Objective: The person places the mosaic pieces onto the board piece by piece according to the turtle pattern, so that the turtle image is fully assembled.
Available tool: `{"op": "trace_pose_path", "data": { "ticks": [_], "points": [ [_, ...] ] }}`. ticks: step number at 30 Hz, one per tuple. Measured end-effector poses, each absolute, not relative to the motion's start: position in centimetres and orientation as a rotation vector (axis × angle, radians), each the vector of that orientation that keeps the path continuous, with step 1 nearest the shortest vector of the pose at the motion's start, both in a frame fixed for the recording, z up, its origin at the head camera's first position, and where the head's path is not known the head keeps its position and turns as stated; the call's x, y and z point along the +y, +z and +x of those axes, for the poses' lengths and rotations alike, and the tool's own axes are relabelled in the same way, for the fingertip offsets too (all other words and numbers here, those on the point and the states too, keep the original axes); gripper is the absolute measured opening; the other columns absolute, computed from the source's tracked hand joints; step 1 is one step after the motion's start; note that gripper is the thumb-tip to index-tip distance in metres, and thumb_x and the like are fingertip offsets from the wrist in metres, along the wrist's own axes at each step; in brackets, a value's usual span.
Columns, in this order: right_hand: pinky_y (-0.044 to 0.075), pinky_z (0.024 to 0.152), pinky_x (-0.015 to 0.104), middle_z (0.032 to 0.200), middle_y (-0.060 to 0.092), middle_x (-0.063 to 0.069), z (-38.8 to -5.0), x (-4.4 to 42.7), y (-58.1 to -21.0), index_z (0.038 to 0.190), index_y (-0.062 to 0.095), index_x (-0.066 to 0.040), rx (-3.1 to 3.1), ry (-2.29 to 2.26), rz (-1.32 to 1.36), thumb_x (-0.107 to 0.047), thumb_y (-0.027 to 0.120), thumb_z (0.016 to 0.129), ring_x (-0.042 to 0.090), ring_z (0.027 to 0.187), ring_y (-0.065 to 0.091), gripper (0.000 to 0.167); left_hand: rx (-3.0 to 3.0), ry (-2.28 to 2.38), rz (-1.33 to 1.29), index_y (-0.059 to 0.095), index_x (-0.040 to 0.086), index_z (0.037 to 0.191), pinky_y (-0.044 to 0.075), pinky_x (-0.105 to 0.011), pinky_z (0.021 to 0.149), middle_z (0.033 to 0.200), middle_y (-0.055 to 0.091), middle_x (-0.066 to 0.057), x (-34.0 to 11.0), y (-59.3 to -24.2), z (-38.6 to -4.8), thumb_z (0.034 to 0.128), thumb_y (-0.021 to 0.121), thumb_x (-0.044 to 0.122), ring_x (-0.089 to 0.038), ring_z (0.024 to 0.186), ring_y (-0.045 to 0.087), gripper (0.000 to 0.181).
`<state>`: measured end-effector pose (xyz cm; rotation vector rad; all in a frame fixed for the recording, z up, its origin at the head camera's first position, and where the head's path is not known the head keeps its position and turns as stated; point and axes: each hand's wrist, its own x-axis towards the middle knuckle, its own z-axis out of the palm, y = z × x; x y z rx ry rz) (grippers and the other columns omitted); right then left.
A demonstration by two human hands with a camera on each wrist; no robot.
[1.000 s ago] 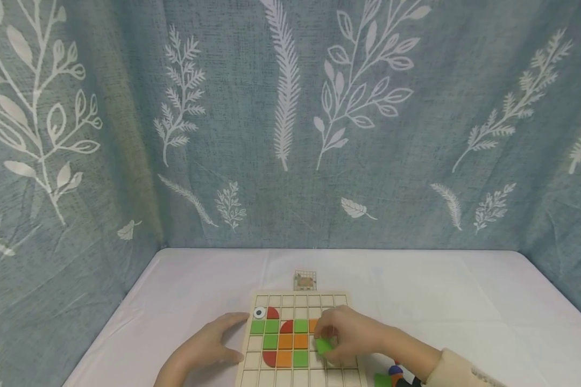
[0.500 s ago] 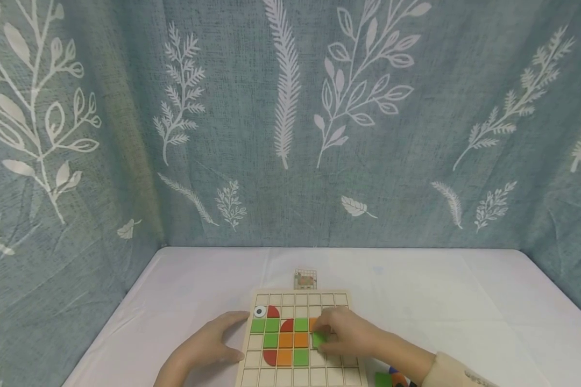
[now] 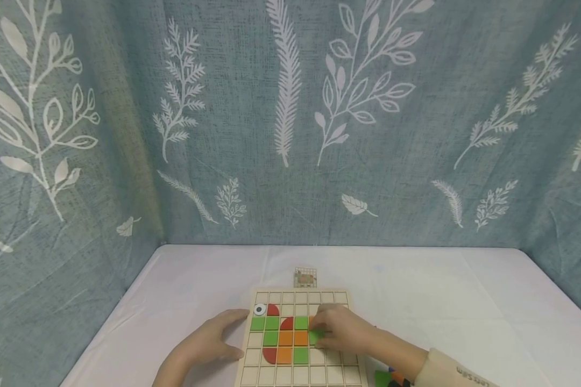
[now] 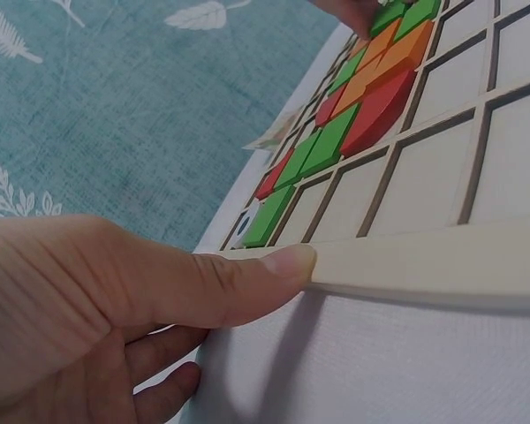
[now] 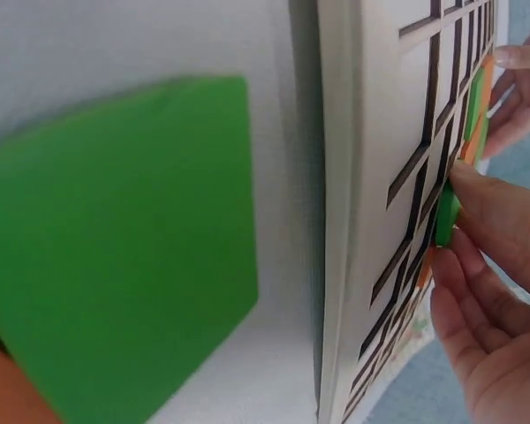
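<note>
A wooden grid board (image 3: 278,377) lies on the table in the head view, with green, orange and red tiles set in its cells. My right hand (image 3: 341,329) pinches a green square tile (image 5: 446,215) between thumb and fingers, at a cell right of the orange tiles (image 3: 293,338). In the right wrist view the tile sits low against the grid; whether it lies flat cannot be told. My left hand (image 3: 208,338) has its thumb and fingers spread along the board's left edge, and the thumb (image 4: 283,269) touches the rim. A round eye tile (image 3: 260,309) occupies an upper-left cell.
Behind the board lies a small picture card (image 3: 305,278) with a gridded figure. Loose pieces, among them a green one (image 3: 382,378), lie right of the board beneath my right forearm. A blue-grey leaf-patterned curtain (image 3: 252,134) hangs behind the white table (image 3: 445,290).
The green tile in my right hand has moved slightly left and gone from tilted to lined up with its cell. My left hand stays at the board's edge.
</note>
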<state>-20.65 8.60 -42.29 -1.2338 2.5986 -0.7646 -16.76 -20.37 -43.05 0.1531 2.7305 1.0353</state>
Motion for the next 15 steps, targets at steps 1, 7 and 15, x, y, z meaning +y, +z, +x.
{"op": "trace_pose_path", "data": {
  "ticks": [1,7,15],
  "points": [
    [0.049,0.069,0.011,0.085,0.062,-0.005,-20.64,8.58,-42.27,0.095,0.071,-0.005,2.597,-0.765,-1.220,-0.013,0.075,0.076,-0.001,0.079,0.054,0.021,2.731,1.034,0.154,0.055,0.009,0.126,0.030,-0.059,0.104,0.133,0.050,-0.016,-20.36,-43.02,-16.77,0.0535,0.082,0.012,-0.041,0.128,0.037,0.078],
    [0.049,0.067,0.010,0.082,0.063,-0.005,-20.55,8.45,-42.25,0.092,0.072,-0.005,2.617,-0.751,-1.189,-0.014,0.075,0.074,-0.002,0.076,0.054,0.021,2.730,1.043,0.152,0.055,0.009,0.126,0.030,-0.059,0.105,0.134,0.049,-0.016,-20.37,-42.94,-16.74,0.0539,0.082,0.011,-0.041,0.128,0.037,0.077],
    [0.049,0.066,0.010,0.078,0.064,-0.008,-20.39,8.64,-42.33,0.084,0.073,-0.008,2.637,-0.749,-1.213,-0.017,0.075,0.074,-0.004,0.074,0.053,0.013,2.727,1.050,0.164,0.055,0.008,0.126,0.030,-0.058,0.105,0.134,0.049,-0.016,-20.38,-43.00,-16.65,0.0540,0.082,0.011,-0.040,0.128,0.037,0.077]
  ]
}}
